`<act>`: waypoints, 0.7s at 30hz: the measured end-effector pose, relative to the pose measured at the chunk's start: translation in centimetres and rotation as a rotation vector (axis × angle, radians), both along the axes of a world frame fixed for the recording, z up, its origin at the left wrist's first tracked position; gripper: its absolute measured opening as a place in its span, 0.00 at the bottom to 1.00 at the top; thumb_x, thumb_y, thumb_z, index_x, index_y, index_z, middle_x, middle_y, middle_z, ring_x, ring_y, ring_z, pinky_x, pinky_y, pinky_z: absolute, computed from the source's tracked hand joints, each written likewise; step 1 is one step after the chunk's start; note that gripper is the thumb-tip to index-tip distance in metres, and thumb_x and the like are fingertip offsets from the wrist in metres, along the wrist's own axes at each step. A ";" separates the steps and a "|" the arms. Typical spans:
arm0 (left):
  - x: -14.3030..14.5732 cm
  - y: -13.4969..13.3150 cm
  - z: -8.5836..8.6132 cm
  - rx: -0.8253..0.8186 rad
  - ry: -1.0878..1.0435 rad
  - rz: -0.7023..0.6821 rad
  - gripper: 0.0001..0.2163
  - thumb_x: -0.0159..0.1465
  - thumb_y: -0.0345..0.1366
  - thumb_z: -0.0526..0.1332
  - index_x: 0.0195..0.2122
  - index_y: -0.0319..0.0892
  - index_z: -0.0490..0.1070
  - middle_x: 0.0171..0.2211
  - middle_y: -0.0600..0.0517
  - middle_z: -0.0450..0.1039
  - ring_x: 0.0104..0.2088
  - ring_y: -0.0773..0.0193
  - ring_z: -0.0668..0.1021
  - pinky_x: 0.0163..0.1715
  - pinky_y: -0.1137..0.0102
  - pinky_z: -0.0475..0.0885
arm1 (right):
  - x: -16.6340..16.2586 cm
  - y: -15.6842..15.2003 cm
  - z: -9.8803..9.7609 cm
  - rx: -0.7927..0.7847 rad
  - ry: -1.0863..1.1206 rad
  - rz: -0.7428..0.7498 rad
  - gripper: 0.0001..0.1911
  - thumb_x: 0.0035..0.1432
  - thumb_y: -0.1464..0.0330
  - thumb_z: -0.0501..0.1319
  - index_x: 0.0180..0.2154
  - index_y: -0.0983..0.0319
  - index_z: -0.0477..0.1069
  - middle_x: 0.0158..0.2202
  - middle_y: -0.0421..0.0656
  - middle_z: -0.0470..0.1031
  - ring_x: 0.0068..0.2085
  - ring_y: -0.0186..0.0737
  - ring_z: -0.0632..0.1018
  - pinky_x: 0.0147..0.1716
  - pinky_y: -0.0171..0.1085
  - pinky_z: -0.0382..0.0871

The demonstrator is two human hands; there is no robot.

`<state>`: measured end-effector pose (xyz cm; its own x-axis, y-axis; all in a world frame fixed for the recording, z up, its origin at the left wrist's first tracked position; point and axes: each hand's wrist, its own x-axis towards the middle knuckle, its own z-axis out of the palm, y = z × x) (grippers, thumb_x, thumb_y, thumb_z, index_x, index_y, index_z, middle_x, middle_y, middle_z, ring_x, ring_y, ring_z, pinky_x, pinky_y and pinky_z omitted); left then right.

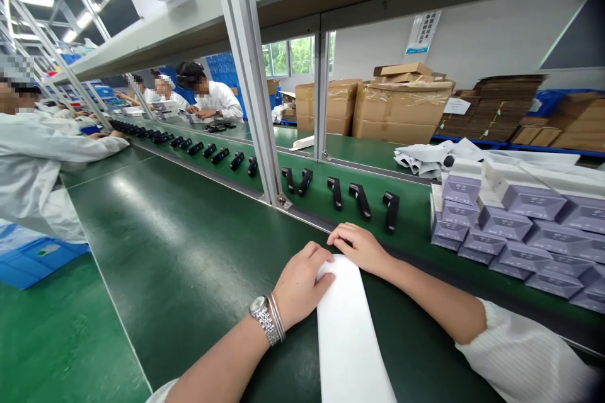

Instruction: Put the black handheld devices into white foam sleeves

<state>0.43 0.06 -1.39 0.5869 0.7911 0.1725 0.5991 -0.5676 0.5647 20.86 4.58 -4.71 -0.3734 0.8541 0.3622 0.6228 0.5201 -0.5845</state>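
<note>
A green-matted assembly counter [189, 220] runs through a factory room, with cardboard cartons [401, 107] stacked beyond it and a co-worker [212, 97] seated at upper left. Black handheld devices [360, 201] stand in a row along the counter's far side, and lavender boxes [534, 201] are stacked at right. A white strip [350, 334] lies flat, its long axis running from the bottom edge up and slightly left. The left hand [302, 283] and right hand [357, 249] rest curled on its far end; whether they grip it cannot be told.
</note>
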 end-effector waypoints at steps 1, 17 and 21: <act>0.0 0.0 0.0 0.001 0.000 0.000 0.12 0.61 0.28 0.56 0.45 0.44 0.68 0.44 0.51 0.66 0.41 0.60 0.73 0.42 0.67 0.68 | 0.0 0.0 0.0 0.000 0.000 0.000 0.12 0.60 0.77 0.55 0.34 0.56 0.74 0.35 0.36 0.76 0.40 0.38 0.74 0.40 0.38 0.66; -0.2 0.3 0.0 -0.018 0.016 0.148 0.14 0.63 0.39 0.58 0.49 0.45 0.66 0.45 0.50 0.68 0.43 0.57 0.74 0.43 0.63 0.66 | 1.9 0.4 2.5 0.192 -0.124 -0.190 0.11 0.64 0.73 0.51 0.38 0.58 0.72 0.40 0.42 0.75 0.45 0.42 0.73 0.44 0.39 0.66; -0.2 0.9 -0.2 -0.061 0.045 0.217 0.13 0.62 0.45 0.59 0.44 0.45 0.69 0.41 0.51 0.70 0.41 0.57 0.74 0.44 0.61 0.64 | 5.9 2.0 3.8 0.254 -0.378 -0.628 0.16 0.59 0.68 0.57 0.49 0.61 0.68 0.50 0.53 0.69 0.51 0.57 0.68 0.48 0.51 0.62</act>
